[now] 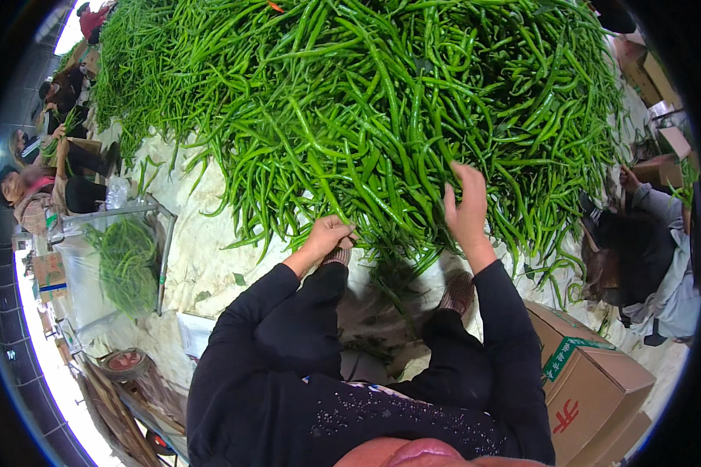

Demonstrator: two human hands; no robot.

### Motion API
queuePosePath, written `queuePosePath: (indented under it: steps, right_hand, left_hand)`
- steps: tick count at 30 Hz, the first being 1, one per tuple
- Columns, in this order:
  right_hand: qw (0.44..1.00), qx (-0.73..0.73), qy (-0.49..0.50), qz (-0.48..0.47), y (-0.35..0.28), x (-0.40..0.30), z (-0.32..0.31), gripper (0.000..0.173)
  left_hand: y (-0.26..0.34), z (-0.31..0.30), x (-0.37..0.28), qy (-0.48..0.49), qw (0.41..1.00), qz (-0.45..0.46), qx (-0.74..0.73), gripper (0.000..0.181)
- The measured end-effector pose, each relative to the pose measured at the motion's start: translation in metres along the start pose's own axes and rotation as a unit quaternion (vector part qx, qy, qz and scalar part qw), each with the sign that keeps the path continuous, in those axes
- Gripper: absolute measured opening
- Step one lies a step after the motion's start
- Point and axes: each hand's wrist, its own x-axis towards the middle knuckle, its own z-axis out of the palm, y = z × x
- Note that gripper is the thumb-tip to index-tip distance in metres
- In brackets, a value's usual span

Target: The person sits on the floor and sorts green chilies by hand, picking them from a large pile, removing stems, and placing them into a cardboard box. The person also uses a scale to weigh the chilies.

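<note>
A large heap of long green chili peppers [380,122] lies before me on a whitish ground sheet [198,233]. My left hand [326,238] is at the heap's near edge, above my left foot. Its fingers are curled together at the lower end of a long green pepper [327,187]; whether they grip it is unclear. Farther right, my right hand [468,213] reaches over the peppers with thumb and fingers apart, and nothing shows between them. Its fingertips are close to the peppers, and I cannot tell if they touch.
Cardboard boxes [599,379] stand at my right. To the left, a metal frame [166,251] holds a clear plastic bag with green peppers [125,262]. Several people sit along the left side, one holding peppers. Another person [637,251] sits at the right. Wooden boards [108,403] lie lower left.
</note>
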Motion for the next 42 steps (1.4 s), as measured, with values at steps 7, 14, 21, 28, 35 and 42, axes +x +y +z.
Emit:
queuePosePath:
  steps: [7, 14, 21, 28, 35, 42]
  right_hand:
    - [0.967, -0.030, -0.253, -0.013, -0.042, -0.039, 0.025, 0.042]
    - [0.937, 0.110, -0.304, 0.129, -0.040, -0.062, 0.051, 0.045]
    - [0.843, 0.277, -0.357, 0.293, -0.030, -0.073, 0.078, 0.041]
    - [0.866, 0.242, -0.336, 0.282, -0.063, -0.064, 0.069, 0.046]
    - [0.825, 0.264, -0.385, 0.318, -0.027, -0.102, 0.086, 0.033]
    - [0.722, 0.329, -0.447, 0.413, -0.044, -0.067, 0.015, 0.041]
  left_hand:
    - [-0.032, -0.020, 0.006, 0.025, 0.989, -0.061, -0.134, 0.015]
    - [-0.031, -0.029, 0.005, -0.014, 0.992, -0.059, 0.111, 0.031]
    - [0.034, 0.020, 0.032, -0.025, 0.994, 0.077, 0.074, 0.031]
    - [0.044, 0.030, 0.020, -0.021, 0.991, 0.070, -0.107, 0.029]
    - [0.074, 0.038, 0.012, -0.107, 0.989, 0.077, -0.071, 0.038]
    - [0.082, -0.003, 0.040, 0.103, 0.958, 0.250, -0.097, 0.015]
